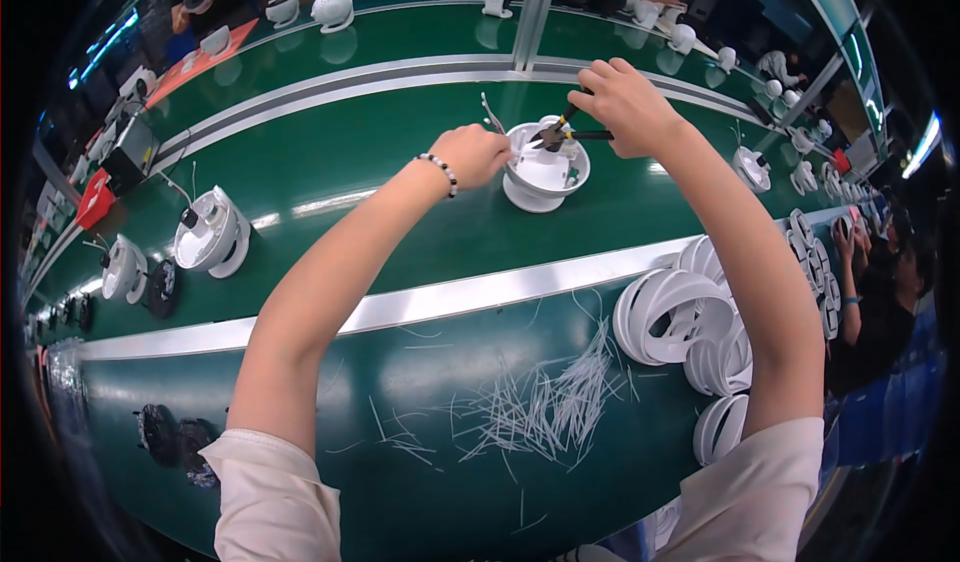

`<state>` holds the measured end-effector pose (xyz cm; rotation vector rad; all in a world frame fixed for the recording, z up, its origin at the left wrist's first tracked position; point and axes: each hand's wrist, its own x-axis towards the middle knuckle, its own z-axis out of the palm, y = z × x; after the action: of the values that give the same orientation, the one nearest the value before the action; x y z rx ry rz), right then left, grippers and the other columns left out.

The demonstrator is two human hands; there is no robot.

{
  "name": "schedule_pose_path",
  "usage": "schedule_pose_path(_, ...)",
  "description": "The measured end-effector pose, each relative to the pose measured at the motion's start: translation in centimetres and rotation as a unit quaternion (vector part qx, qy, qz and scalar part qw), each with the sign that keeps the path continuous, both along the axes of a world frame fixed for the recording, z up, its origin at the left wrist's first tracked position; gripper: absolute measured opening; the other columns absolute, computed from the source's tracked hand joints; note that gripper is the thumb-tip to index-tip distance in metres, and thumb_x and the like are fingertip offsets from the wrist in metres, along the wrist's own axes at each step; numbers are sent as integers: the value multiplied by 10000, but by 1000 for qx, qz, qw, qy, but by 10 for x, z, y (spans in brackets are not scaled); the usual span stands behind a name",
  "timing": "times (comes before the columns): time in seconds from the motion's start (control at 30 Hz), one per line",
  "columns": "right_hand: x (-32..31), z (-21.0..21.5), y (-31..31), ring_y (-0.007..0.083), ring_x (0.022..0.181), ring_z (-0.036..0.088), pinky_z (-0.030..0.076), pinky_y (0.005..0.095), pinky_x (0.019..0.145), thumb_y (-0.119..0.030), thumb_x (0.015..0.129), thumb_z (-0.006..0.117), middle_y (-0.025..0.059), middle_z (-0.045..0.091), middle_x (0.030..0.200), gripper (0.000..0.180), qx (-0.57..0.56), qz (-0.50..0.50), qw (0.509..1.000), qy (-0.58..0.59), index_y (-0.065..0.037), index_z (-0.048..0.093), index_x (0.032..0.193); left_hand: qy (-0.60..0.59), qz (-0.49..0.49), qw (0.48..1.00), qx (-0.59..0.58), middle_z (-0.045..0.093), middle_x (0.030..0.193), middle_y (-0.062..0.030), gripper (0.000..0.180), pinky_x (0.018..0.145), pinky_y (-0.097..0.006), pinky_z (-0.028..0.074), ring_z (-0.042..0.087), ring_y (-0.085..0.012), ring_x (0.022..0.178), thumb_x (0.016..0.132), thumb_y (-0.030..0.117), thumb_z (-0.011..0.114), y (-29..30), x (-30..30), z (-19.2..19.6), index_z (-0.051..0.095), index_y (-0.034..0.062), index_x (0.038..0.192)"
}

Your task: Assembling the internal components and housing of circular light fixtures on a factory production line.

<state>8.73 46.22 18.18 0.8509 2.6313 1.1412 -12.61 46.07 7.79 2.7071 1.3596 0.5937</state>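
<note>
Work appears midway, the white housing [541,175] yet uncovered: our right hand [627,108] grips cutters [552,139]; what our left hand [472,158] holds we cannot tell.

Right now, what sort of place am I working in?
Probably a factory assembly line: similar white housings spaced along a long green work surface, stacked white rings, and other people nearby.

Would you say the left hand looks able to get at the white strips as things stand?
Probably yes: the left hand is busy at the white housing, but the strips lie uncovered on the nearer green table.
</note>
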Motion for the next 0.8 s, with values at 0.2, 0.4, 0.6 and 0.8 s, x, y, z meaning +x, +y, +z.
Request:
schedule_pose_path(0.2, -13, -2, 5, 192, 916, 470, 374, 279, 763, -101, 472, 694, 42, 520, 882, 416, -72, -77, 994, 37, -102, 605, 878, -38, 44, 998, 36, 582, 634, -139, 182, 578, -410, 462, 564, -321, 614, 733, 156, 445, 19, 14, 7, 598, 71, 684)
schedule_pose_path(0.4, 3, -16, 15, 227, 830, 531, 438, 311, 692, -106, 469, 676, 78, 558, 830, 337, -107, -102, 984, 103, -88, 628, 802, -68, 69, 994, -42, 601, 710, -141, 224, 638, -393, 470, 571, -307, 680, 718, 180, 440, 33, 36, 13, 635, 79, 763)
schedule_pose_path(0.6, 3, -12, 12, 286, 711, 586, 490, 331, 632, -99, 502, 652, 131, 594, 714, 167, -138, -140, 979, 60, -61, 627, 663, -85, 89, 992, -17, 597, 700, -146, 213, 630, -399, 470, 566, -320, 667, 718, 185, 453, 34, 38, 8, 634, 78, 754)
schedule_pose_path(0.8, 48, 23, -19, 305, 758, 528, 437, 381, 671, -76, 528, 636, 139, 538, 753, 328, -92, -125, 967, 200, -61, 607, 855, -189, -105, 976, -19, 612, 695, -127, 125, 584, -354, 481, 589, -291, 629, 702, 137, 544, -52, 35, 16, 648, 87, 749)
